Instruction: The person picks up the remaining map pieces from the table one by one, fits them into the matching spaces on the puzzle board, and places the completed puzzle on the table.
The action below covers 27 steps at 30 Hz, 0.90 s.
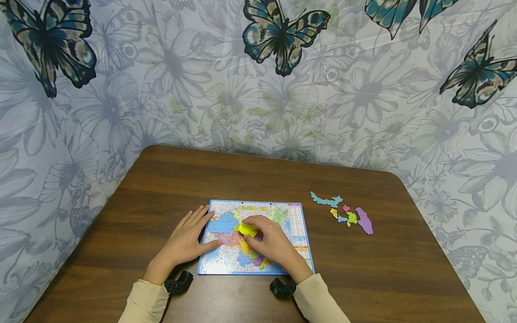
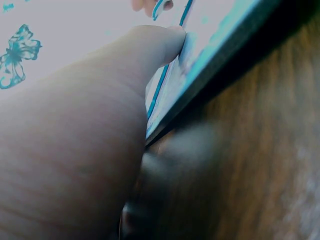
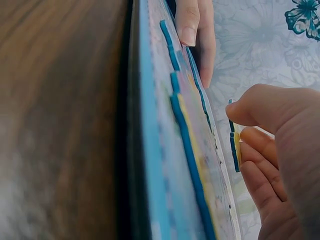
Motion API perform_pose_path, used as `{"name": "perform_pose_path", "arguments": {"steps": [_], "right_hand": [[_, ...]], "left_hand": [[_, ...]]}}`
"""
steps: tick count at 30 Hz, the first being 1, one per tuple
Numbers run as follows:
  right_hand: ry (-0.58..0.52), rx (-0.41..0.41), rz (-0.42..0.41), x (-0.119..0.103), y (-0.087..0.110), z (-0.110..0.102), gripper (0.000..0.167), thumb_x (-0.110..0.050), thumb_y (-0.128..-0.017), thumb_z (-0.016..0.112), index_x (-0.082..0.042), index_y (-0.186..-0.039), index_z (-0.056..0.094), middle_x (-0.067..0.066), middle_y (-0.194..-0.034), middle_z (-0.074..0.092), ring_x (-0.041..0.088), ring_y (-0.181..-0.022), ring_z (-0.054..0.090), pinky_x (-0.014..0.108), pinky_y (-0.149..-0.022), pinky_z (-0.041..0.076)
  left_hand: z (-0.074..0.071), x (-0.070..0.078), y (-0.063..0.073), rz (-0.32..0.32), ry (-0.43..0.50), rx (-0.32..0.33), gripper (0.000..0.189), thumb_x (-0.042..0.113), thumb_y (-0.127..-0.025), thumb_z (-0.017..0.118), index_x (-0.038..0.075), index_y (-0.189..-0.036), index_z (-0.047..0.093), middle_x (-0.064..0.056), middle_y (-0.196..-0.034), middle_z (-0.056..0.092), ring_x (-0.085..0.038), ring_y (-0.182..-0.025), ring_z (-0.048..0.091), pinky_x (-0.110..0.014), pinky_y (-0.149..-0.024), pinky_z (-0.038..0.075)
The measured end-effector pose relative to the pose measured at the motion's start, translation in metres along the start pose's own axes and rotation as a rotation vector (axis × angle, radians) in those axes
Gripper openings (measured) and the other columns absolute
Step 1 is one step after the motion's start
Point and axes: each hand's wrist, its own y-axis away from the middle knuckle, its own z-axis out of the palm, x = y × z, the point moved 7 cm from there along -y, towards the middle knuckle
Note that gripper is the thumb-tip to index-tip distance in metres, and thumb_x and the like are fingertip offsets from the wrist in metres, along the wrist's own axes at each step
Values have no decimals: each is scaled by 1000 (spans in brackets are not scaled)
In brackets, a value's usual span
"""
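Observation:
A puzzle board [image 1: 212, 265] with a blue rim and a printed map lies flat on the table, partly filled with coloured pieces. My right hand [image 1: 271, 240] pinches a yellow puzzle piece [image 1: 247, 229] between thumb and fingers over the middle of the map. In the right wrist view this piece [image 3: 235, 150] shows edge-on, raised off the board's surface. On the board's left side rests my left hand [image 1: 186, 240], fingers spread and straight. Its thumb [image 2: 162, 42] lies over the board's edge in the left wrist view.
Right of the board lie several loose pieces, among them a long light-blue piece [image 1: 326, 200], a purple piece [image 1: 364, 220] and a green piece [image 1: 351, 218]. The brown wooden table [image 1: 383, 273] ends at a wall covering [image 1: 173, 98] with flowers and butterflies.

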Motion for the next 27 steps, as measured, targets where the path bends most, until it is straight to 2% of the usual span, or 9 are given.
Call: {"name": "perform_pose_path", "arguments": {"steps": [9, 15, 27], "right_hand": [[-23, -63, 48, -1, -2, 8, 37, -20, -94, 77, -16, -130, 68, -4, -130, 68, 9, -101, 63, 25, -90, 57], [-13, -83, 52, -3, -3, 12, 39, -21, -94, 77, -17, -132, 67, -5, -133, 67, 10, -116, 65, 31, -102, 56], [1, -92, -10, -11, -6, 15, 44, -18, -94, 77, -12, -135, 64, -1, -135, 66, 14, -114, 67, 33, -100, 57]], "left_hand": [[0, 0, 0, 9, 0, 6, 93, 59, -88, 73, 8, -159, 40, -14, -169, 27, -35, -157, 23, -55, -128, 13], [-1, 1, 0, 18, -6, 15, 93, 59, -88, 73, 7, -159, 41, -14, -169, 28, -35, -157, 23, -56, -128, 14], [-3, 2, 2, 38, -9, 45, 91, 58, -89, 74, 6, -157, 43, -17, -167, 31, -38, -156, 26, -58, -126, 18]]}}
